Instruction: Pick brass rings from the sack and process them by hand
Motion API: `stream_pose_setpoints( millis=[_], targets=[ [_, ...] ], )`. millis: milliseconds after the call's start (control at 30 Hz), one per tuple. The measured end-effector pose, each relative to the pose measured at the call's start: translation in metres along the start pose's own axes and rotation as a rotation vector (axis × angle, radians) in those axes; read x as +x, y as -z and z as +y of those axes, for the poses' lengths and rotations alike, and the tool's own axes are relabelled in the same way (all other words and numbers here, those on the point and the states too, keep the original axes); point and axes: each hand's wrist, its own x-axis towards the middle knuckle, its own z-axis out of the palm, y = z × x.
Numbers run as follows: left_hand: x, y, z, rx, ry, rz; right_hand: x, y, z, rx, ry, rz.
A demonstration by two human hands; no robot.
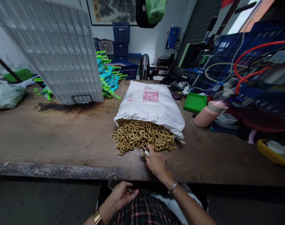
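A heap of brass-coloured rings (142, 134) spills from the mouth of a white sack (165, 107) printed with a red code. My right hand (155, 161) is at the near edge of the heap, its fingers closed around a small white tool with a dark tip (146, 152); its exact kind is hard to make out. Below the table edge, over my lap, my left hand (122, 195) curls around at least one brass-coloured ring (129, 190). How many rings it holds is hidden by the fingers.
A ribbed translucent panel (69, 56) stands at the left, with green and turquoise plastic pieces (110, 76) behind it. On the right are a green tray (195, 102), a pink bottle (209, 114) and a yellow basket (271, 153). The worn table edge (58, 172) runs in front of me.
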Motion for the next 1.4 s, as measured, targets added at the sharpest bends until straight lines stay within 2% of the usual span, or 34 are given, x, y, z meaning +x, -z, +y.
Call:
stream_pose_setpoints(
  millis=[100,233,333,467,567,767,900,967,1033,1133,1200,1267,1333,1400],
  targets=[
    [0.001,-0.004,-0.003,-0.195,0.048,0.052,0.008,0.002,-0.001,0.051,0.052,0.074],
    [-0.001,-0.005,-0.002,-0.223,0.034,0.033,0.032,0.012,-0.009,0.051,0.103,0.185],
    [-0.001,-0.006,-0.001,-0.199,0.018,0.075,0.05,0.02,-0.018,-0.014,0.118,0.187],
    [-0.002,-0.006,0.001,-0.18,0.029,0.078,0.062,0.026,-0.032,-0.138,0.072,0.129],
    [-0.005,0.0,0.003,-0.162,0.053,0.005,0.065,0.028,-0.038,-0.222,0.034,0.077],
    [-0.034,0.013,0.021,0.048,0.01,-0.276,0.07,0.026,-0.031,-0.27,0.023,0.069],
    [-0.062,0.003,0.039,0.295,-0.031,-0.394,0.069,0.025,-0.021,-0.201,0.041,0.104],
    [-0.073,-0.008,0.046,0.382,-0.071,-0.445,0.065,0.025,-0.016,-0.117,0.069,0.123],
    [-0.077,-0.022,0.049,0.383,-0.138,-0.443,0.059,0.024,-0.012,0.038,0.119,0.147],
    [-0.067,-0.043,0.054,0.32,-0.288,-0.293,0.043,0.021,-0.008,0.423,0.146,0.144],
    [-0.054,-0.055,0.058,0.323,-0.414,-0.162,0.03,0.019,-0.008,0.717,0.07,0.071],
    [-0.042,-0.064,0.062,0.367,-0.52,-0.089,0.016,0.018,-0.009,0.991,-0.056,-0.05],
    [-0.034,-0.07,0.066,0.42,-0.59,-0.074,0.003,0.018,-0.01,1.211,-0.166,-0.164],
    [-0.03,-0.075,0.066,0.464,-0.636,-0.086,-0.008,0.019,-0.012,1.341,-0.211,-0.235]
  ],
)
